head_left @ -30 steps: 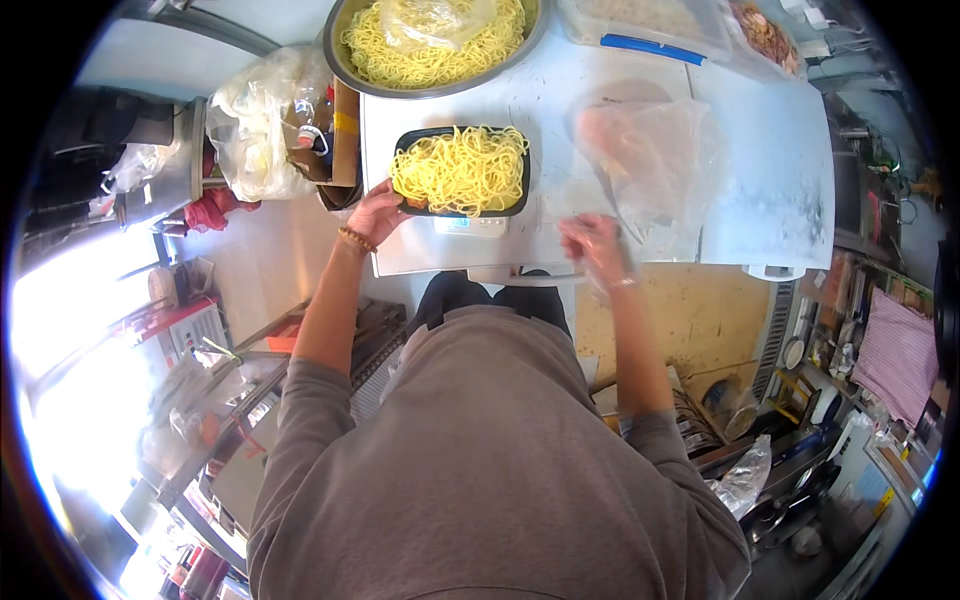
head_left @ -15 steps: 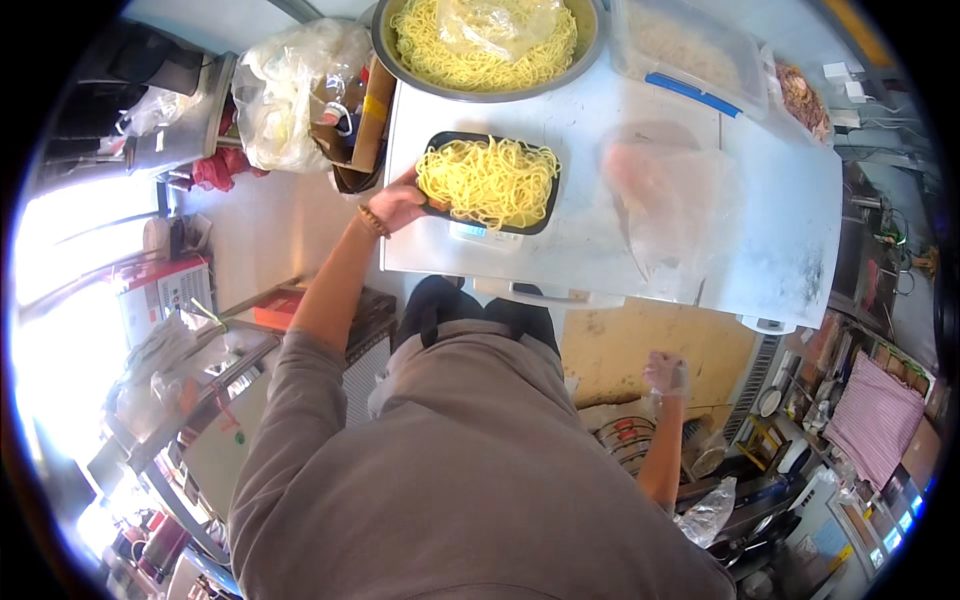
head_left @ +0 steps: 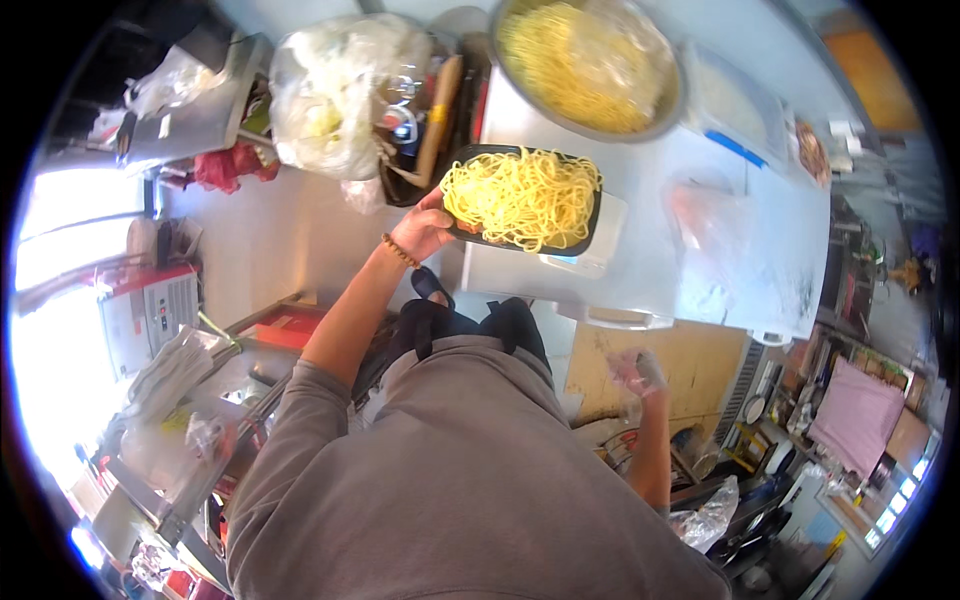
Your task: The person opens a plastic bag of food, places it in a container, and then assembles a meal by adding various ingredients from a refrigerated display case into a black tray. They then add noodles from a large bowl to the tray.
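Observation:
My left hand [head_left: 424, 228] grips the left end of a black tray [head_left: 596, 228], its thumb over the rim. Yellow noodles [head_left: 525, 198] are heaped in the tray, above the rim. Under the tray's right end shows a white kitchen scale [head_left: 608, 225]; the tray looks lifted off it, though the gap is hard to judge. My right hand [head_left: 637, 371], in a clear plastic glove, hangs below the table's front edge, away from the tray. Blur and the loose glove hide how its fingers are set. A large metal bowl [head_left: 678, 100] of the same noodles stands beyond the tray.
On the white table [head_left: 640, 280] a clear plastic bag [head_left: 712, 225] lies right of the scale. Farther back is a clear bin with a blue latch [head_left: 735, 148]. Full plastic bags [head_left: 345, 95] and a cardboard box [head_left: 436, 125] crowd the left. A red-and-white machine [head_left: 150, 310] stands far left.
My left hand has raised the tray of noodles off the scale and the view has turned left. My right hand stays low, its glove more blurred.

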`<state>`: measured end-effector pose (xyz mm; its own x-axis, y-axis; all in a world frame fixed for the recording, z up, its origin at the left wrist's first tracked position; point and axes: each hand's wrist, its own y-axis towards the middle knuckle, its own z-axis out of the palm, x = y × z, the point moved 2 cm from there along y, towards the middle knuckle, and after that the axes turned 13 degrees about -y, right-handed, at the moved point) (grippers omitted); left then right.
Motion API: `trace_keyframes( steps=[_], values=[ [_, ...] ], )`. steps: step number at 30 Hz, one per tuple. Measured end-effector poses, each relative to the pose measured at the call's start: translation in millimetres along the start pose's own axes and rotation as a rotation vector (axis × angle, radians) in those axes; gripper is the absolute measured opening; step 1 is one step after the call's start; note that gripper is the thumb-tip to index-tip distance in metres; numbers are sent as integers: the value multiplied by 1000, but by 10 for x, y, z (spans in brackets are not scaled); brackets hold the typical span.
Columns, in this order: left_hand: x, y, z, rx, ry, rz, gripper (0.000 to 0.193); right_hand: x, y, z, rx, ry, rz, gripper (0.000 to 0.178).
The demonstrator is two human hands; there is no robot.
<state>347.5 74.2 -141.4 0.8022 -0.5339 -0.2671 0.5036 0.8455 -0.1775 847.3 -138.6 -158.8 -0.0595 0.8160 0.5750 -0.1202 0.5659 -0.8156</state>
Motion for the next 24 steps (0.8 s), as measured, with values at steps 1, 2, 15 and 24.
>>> trace_keyframes(
  steps=[1, 2, 15, 24],
  values=[
    [-218, -133, -68, 52, -3, -23, 73, 347, -50, 447, -46, -177, 13, 17],
    [-416, -257, -16, 28, -7, 13, 72, 723, -41, 930, -76, -348, 9, 21],
    [-2857, -1839, -459, -150, -79, 573, 74, 2331, 1197, 4106, 302, -721, -454, 34],
    [-4437, -2909, -728, -225, -30, 973, 80, 3258, 2604, 5999, 336, -916, -620, 44]
  ],
)
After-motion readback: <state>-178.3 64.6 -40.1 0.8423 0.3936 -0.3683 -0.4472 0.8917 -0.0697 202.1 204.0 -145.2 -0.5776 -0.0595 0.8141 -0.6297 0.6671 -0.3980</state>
